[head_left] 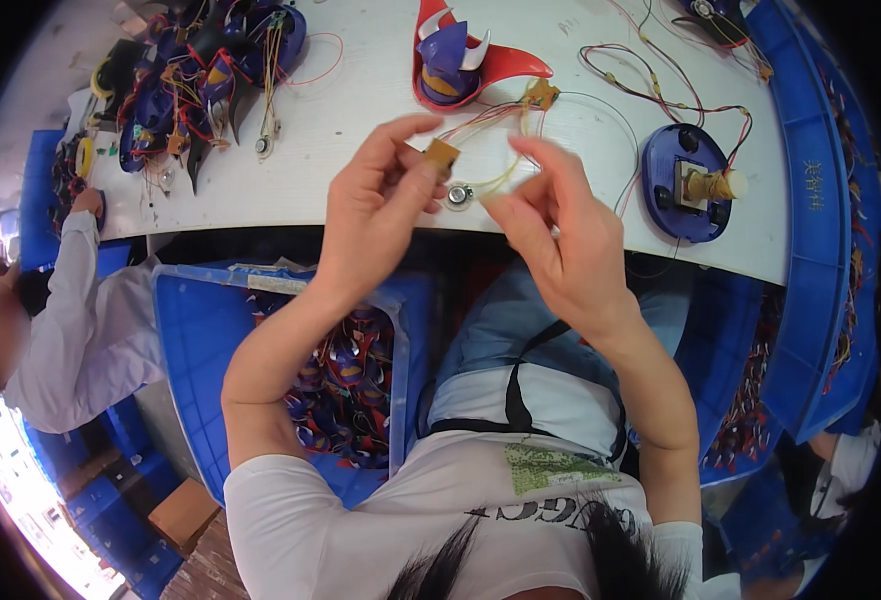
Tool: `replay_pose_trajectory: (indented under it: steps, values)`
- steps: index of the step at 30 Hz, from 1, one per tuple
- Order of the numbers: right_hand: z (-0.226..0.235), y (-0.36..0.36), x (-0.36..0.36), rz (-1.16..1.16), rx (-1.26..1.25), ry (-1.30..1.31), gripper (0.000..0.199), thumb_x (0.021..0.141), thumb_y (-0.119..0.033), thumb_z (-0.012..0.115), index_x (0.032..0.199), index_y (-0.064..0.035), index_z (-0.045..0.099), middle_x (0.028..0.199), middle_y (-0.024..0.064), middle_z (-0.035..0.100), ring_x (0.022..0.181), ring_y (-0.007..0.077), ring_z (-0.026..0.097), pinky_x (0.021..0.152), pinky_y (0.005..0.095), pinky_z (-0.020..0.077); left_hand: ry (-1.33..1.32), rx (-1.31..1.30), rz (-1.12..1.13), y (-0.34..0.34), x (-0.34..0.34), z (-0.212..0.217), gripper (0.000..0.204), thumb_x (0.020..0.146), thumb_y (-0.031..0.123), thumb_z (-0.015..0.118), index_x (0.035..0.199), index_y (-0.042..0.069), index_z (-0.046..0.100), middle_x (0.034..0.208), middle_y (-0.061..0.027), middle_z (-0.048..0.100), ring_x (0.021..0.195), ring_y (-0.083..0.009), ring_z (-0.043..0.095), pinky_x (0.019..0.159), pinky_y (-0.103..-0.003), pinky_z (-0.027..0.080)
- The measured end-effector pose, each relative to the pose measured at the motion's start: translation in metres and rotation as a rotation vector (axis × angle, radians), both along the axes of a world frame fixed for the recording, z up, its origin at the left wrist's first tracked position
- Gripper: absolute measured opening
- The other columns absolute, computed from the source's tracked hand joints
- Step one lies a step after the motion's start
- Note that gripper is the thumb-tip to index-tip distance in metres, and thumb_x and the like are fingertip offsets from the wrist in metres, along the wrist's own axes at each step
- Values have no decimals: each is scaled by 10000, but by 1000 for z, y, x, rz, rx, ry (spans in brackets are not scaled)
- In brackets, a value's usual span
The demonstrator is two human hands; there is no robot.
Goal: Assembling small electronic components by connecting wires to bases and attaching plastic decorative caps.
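Observation:
My left hand pinches a small brown circuit board between thumb and fingers above the white table. Thin coloured wires run between it and a second small brown board beside a toy part. A small round metal speaker lies by the table's front edge, on yellowish wires, between my hands. My right hand is raised close to these wires, thumb and index finger apart; its fingertips are slightly blurred. Just beyond stands the toy part, a red winged shell with a purple horned piece.
A round purple base with a wired motor-like piece sits at right. Wired purple toy parts are heaped at left. Blue bins of parts stand below the table, with a blue crate along the right. A person works at left.

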State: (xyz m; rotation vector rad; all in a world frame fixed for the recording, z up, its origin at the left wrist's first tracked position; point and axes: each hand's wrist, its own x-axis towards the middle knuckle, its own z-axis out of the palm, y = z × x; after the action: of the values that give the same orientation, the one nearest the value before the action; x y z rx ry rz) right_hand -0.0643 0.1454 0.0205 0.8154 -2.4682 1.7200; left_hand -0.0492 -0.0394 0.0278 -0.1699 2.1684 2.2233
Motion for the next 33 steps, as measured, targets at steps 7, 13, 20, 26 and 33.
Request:
replay_pose_trajectory:
  steps: [7,13,20,26,33]
  values:
    - [-16,-17,12,-70,417,302,240,808,-39,677,1035,-9,605,850,62,519,608,163,496,515,262,433,-12,-38,57,-9,-3,-9,303,918,40,540,1218,10,563,851,-58,589,737,-93,552,686,-203,483]
    - [-26,-34,0,-186,569,444,274,735,-75,703,991,-37,612,850,63,448,608,191,501,490,293,436,-114,169,86,-8,2,-10,275,901,38,576,1174,13,579,850,-49,586,735,-82,534,679,-186,467]
    - [-12,-9,2,-13,352,364,302,792,-13,668,1087,-22,605,935,78,508,650,192,517,538,268,444,-95,36,20,-2,6,-9,222,882,28,606,1100,4,575,855,-34,574,724,-65,495,665,-173,433]
    - [1,19,-48,-242,176,333,209,856,-39,609,1063,-40,637,1054,89,547,823,235,527,704,301,435,-82,10,15,-1,7,-13,218,876,33,616,1085,2,565,859,-24,563,732,-65,471,669,-176,408]
    - [-20,11,-96,-311,690,423,216,922,-179,565,1062,-40,651,1066,81,569,980,254,453,858,404,347,-75,-2,24,-1,8,-18,222,871,48,624,1081,2,567,868,-19,564,751,-67,465,687,-186,399]
